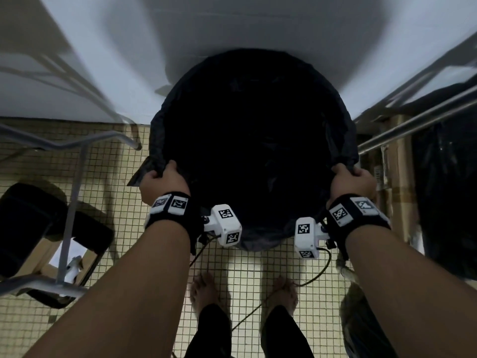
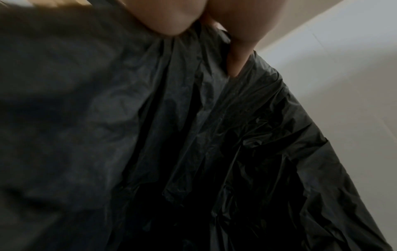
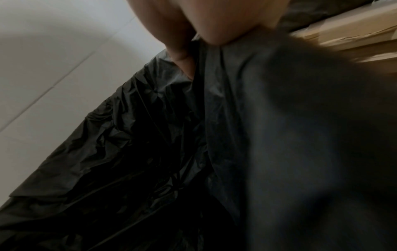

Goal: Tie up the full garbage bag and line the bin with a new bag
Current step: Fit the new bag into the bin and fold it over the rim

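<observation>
A black garbage bag [image 1: 254,140] is spread wide open over the round bin, hiding the bin itself; its inside is dark. My left hand [image 1: 161,177] grips the bag's edge at the near left, fingers curled over the plastic. My right hand [image 1: 352,178] grips the edge at the near right in the same way. In the left wrist view a thumb and finger pinch the gathered black plastic [image 2: 193,118]. The right wrist view shows fingers closed on the crumpled bag [image 3: 214,118] beside the wall.
A white wall [image 1: 232,27] stands right behind the bin. A metal chair frame [image 1: 72,151] and a black stool [image 1: 28,223] are at the left. Cardboard boxes [image 1: 397,177] and another black bag [image 1: 444,189] fill the right. My bare feet [image 1: 206,293] stand on tiled floor.
</observation>
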{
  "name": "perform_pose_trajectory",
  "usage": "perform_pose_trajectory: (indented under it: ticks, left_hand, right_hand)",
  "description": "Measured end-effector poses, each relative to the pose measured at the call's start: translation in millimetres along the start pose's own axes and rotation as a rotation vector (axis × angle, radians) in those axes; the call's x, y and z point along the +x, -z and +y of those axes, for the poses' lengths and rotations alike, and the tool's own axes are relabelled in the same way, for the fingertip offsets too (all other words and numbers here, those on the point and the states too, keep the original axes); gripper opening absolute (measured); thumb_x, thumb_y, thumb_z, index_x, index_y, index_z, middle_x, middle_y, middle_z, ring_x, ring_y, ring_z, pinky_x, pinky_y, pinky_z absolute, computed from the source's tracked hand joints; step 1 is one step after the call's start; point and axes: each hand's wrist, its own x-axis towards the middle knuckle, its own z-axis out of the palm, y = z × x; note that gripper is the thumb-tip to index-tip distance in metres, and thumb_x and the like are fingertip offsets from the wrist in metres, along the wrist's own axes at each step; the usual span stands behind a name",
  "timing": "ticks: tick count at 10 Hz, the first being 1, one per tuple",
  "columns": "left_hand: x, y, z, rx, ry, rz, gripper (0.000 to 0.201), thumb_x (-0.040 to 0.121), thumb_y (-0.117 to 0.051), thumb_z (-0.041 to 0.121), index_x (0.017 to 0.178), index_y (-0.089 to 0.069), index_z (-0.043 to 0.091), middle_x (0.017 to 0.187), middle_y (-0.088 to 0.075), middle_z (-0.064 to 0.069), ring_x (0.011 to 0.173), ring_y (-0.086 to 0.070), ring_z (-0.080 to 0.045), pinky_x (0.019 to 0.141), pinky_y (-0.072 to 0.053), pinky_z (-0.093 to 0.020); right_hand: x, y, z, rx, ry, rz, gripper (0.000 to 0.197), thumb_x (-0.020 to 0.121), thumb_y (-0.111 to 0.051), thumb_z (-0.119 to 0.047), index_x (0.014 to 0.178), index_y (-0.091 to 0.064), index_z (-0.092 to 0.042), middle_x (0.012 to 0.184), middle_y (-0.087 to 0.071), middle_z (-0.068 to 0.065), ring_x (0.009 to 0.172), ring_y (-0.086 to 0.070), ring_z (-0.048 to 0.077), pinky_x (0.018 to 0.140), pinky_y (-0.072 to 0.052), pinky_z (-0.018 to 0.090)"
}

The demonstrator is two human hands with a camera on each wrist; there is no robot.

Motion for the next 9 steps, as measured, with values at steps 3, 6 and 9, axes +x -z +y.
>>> perform_pose_trajectory:
  ticks: [3, 6, 9]
  left_hand:
    - [8.5, 7.2, -4.3, 0.056, 0.002, -0.072, 0.038, 0.084, -0.07, 0.049, 0.092, -0.07, 0.012, 0.085, -0.069, -0.003, 0.074, -0.062, -0.024, 0.07, -0.04, -0.031]
    - [-23.2, 60.5, 6.2, 0.308, -0.136, -0.268, 0.028, 0.087, -0.066, 0.024, 0.064, -0.053, 0.015, 0.066, -0.052, -0.001, 0.072, -0.052, -0.027, 0.074, -0.042, -0.033]
    - [-110.1, 137.8, 51.7, 0.466, -0.463, -0.409, 0.024, 0.089, -0.07, 0.028, 0.107, -0.074, 0.013, 0.108, -0.072, -0.01, 0.101, -0.065, -0.033, 0.087, -0.049, -0.032]
  right_hand:
    - [-1.8, 9.2, 0.5, -0.119, 0.07, -0.059, 0.025, 0.083, -0.074, -0.022, 0.103, -0.071, -0.007, 0.092, -0.07, 0.009, 0.077, -0.064, 0.024, 0.059, -0.038, 0.021]
    - [-29.8, 57.6, -31.2, -0.492, 0.179, -0.217, 0.016, 0.088, -0.067, -0.007, 0.101, -0.072, 0.0, 0.106, -0.071, 0.021, 0.1, -0.066, 0.036, 0.085, -0.053, 0.035]
    - [-106.5, 153.2, -106.8, -0.895, 0.418, -0.568, 0.025, 0.09, -0.067, -0.024, 0.095, -0.069, 0.0, 0.095, -0.068, 0.017, 0.083, -0.062, 0.029, 0.065, -0.044, 0.029]
